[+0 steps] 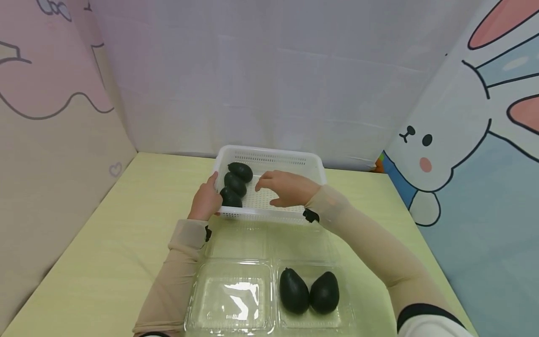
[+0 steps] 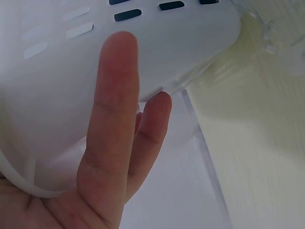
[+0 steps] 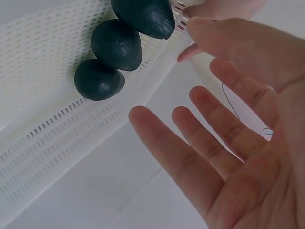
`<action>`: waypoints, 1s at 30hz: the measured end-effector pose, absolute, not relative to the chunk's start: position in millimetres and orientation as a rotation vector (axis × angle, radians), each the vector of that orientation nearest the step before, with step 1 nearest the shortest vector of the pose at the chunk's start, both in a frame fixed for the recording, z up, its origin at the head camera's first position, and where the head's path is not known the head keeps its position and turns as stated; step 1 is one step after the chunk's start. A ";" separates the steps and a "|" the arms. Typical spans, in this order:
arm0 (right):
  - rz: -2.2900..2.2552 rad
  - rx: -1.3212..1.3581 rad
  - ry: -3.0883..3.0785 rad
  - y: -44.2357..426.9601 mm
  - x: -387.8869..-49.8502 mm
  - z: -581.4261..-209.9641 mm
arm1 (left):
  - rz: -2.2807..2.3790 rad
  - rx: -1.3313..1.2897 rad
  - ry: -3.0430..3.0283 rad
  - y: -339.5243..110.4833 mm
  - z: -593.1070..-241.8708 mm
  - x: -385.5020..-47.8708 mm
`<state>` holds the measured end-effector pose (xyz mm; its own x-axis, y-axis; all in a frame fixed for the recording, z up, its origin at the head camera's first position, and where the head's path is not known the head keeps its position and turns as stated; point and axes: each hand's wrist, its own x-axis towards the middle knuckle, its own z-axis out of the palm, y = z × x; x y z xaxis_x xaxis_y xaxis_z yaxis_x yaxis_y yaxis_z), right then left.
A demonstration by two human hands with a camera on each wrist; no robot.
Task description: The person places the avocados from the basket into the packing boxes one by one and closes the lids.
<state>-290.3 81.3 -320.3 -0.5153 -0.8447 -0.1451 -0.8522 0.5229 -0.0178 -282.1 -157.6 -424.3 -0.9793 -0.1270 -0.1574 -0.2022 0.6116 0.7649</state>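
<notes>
A white plastic basket (image 1: 273, 214) stands toward the back of the table. Three dark green avocados (image 1: 235, 184) lie in a row along its left side. My left hand (image 1: 205, 200) holds the basket's left rim near the front corner; in the left wrist view, fingers (image 2: 116, 105) lie along the outer wall. Over the basket's middle hovers my right hand (image 1: 288, 188), to the right of the avocados, fingers spread and holding nothing. Two more avocados (image 1: 294, 291) sit in the right front compartment of a clear plastic container (image 1: 273, 281), whose left front compartment holds none.
The pale yellow table (image 1: 113, 252) extends to both sides. A white sheet (image 1: 261, 84) hangs behind the basket. Printed panels stand at left and right, the right one with a cartoon rabbit (image 1: 446, 126).
</notes>
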 end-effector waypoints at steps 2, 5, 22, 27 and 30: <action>0.077 -1.470 2.622 80.3 -292.0 -319.9 | 1.323 -0.275 2.744 -157.3 -424.8 -282.4; 0.076 -1.463 2.627 78.2 -294.7 -319.8 | 1.327 -0.257 2.748 -156.6 -424.3 -282.0; 0.073 -1.462 2.617 56.6 -305.5 -323.7 | 1.329 -0.265 2.726 -157.4 -422.3 -279.8; 0.049 -1.481 2.600 50.6 -310.6 -325.9 | 1.322 -0.283 2.728 -157.4 -423.9 -280.5; 0.035 -1.481 2.599 48.4 -313.7 -325.0 | 1.327 -0.279 2.740 -157.5 -424.1 -280.5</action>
<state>-313.7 48.4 -325.0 -0.5012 -0.8537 -0.1414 -0.8572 0.5122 -0.0539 -280.5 -157.5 -424.1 -0.9799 -0.1266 -0.1542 -0.1995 0.6074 0.7690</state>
